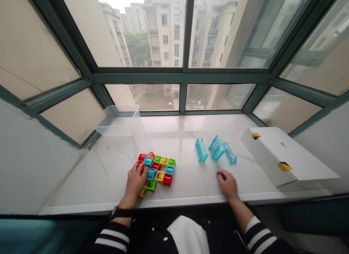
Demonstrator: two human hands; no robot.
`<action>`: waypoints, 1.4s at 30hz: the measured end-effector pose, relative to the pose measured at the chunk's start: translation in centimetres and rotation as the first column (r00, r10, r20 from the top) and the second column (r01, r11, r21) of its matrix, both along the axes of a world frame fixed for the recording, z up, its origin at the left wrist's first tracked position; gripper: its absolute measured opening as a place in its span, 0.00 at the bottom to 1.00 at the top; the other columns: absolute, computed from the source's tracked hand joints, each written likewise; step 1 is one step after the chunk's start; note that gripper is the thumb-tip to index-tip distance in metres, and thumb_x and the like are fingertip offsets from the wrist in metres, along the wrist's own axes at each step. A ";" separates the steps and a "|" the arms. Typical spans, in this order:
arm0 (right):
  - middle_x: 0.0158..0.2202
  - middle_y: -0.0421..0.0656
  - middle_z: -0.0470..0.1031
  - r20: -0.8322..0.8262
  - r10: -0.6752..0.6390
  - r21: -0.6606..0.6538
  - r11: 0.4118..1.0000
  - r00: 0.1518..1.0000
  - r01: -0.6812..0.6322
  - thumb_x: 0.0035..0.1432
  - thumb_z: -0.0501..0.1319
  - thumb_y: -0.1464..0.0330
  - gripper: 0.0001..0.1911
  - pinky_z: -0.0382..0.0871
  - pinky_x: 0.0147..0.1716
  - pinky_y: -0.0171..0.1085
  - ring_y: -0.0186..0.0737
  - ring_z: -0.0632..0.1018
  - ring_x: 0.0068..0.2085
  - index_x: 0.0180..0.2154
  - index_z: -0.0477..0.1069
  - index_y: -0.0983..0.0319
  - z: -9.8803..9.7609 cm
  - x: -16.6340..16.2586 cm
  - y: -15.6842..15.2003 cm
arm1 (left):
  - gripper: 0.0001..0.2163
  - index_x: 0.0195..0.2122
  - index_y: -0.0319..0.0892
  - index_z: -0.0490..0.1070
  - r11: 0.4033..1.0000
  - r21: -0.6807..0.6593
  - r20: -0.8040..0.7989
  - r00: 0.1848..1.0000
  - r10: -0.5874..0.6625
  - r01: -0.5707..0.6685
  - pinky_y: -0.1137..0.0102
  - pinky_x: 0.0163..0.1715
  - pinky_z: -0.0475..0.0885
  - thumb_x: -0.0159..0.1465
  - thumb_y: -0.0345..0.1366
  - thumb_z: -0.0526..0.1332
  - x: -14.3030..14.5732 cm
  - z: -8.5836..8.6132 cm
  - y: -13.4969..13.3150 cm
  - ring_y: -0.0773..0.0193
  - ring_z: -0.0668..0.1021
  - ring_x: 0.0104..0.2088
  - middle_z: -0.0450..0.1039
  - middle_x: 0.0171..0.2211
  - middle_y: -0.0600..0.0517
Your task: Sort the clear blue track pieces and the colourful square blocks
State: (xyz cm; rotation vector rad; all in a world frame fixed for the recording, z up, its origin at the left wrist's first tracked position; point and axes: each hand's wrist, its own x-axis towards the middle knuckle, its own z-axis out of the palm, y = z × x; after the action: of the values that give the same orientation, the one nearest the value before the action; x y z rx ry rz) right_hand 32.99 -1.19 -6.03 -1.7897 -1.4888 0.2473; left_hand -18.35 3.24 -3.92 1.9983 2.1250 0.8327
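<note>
Since the marble tabletop (pixel 174 137) is smooth and the white box (pixel 286 155) juts over its front right edge, a knock from the sleeve could tip the box off. Far left stands a clear tub (pixel 120 119). The turquoise track pieces (pixel 216 148) lie loose near the right hand (pixel 228 185), which rests flat, holding nothing. The left hand (pixel 135 183) presses on the coloured block grid (pixel 157 171) at front centre; a shove could scatter it.

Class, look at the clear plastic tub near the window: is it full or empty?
Empty. The clear plastic tub shows only windowsill through its see-through walls; nothing lies inside.
</note>
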 end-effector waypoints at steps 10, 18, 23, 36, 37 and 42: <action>0.40 0.47 0.85 0.019 -0.012 -0.019 1.000 1.000 0.012 0.60 0.55 0.59 0.16 0.72 0.53 0.51 0.53 0.81 0.44 0.36 0.80 0.57 0.3 -0.2 -0.1 | 0.25 0.68 0.47 0.69 1.000 -0.001 0.044 0.999 -0.021 0.021 0.41 0.67 0.61 0.75 0.49 0.52 4.1 0.6 -2.2 0.41 0.66 0.68 0.60 0.72 0.38; 0.40 0.47 0.85 0.039 -0.004 -0.019 1.000 0.999 0.005 0.60 0.56 0.61 0.15 0.72 0.53 0.51 0.53 0.81 0.44 0.35 0.80 0.57 0.3 -0.3 -0.1 | 0.23 0.61 0.44 0.74 1.000 0.019 0.155 0.988 -0.025 0.022 0.43 0.68 0.63 0.74 0.50 0.52 6.5 1.0 -2.8 0.41 0.67 0.68 0.64 0.69 0.38; 0.40 0.47 0.85 0.033 -0.016 -0.033 0.999 0.999 0.017 0.60 0.55 0.60 0.16 0.72 0.53 0.51 0.52 0.81 0.44 0.36 0.80 0.57 0.6 -0.5 -0.2 | 0.19 0.53 0.43 0.75 0.995 0.084 0.193 0.979 -0.065 0.049 0.43 0.68 0.63 0.75 0.48 0.51 6.8 1.8 -2.7 0.43 0.69 0.67 0.68 0.65 0.36; 0.56 0.50 0.76 -0.041 0.492 0.037 0.871 0.870 -0.490 0.67 0.61 0.62 0.18 0.74 0.60 0.52 0.51 0.78 0.58 0.56 0.75 0.55 3.6 -7.8 -0.7 | 0.31 0.72 0.44 0.58 0.984 0.061 0.140 0.974 -0.176 0.168 0.43 0.70 0.59 0.71 0.50 0.59 8.0 3.4 -2.2 0.41 0.67 0.70 0.67 0.68 0.38; 0.61 0.52 0.72 -0.027 0.546 0.012 0.838 0.837 -0.546 0.66 0.64 0.61 0.22 0.71 0.64 0.54 0.53 0.75 0.62 0.60 0.73 0.55 3.9 -9.1 -0.4 | 0.32 0.72 0.44 0.58 0.986 0.047 0.112 0.979 -0.167 0.163 0.42 0.70 0.58 0.70 0.51 0.60 8.2 3.2 -2.2 0.40 0.67 0.70 0.68 0.67 0.38; 0.74 0.55 0.54 0.056 0.637 -0.147 0.767 0.769 -0.625 0.55 0.75 0.56 0.42 0.57 0.71 0.62 0.62 0.58 0.74 0.68 0.66 0.54 4.4 -14.9 1.5 | 0.36 0.73 0.42 0.55 0.986 0.073 0.080 0.985 -0.153 0.147 0.43 0.67 0.63 0.69 0.53 0.61 8.4 2.8 -2.0 0.41 0.71 0.67 0.67 0.68 0.37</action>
State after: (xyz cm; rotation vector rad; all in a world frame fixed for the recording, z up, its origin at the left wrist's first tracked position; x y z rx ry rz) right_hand 18.07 0.29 -1.58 -1.3330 -2.1676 0.5999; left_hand -9.96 1.26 -1.14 2.0842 1.8982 0.9562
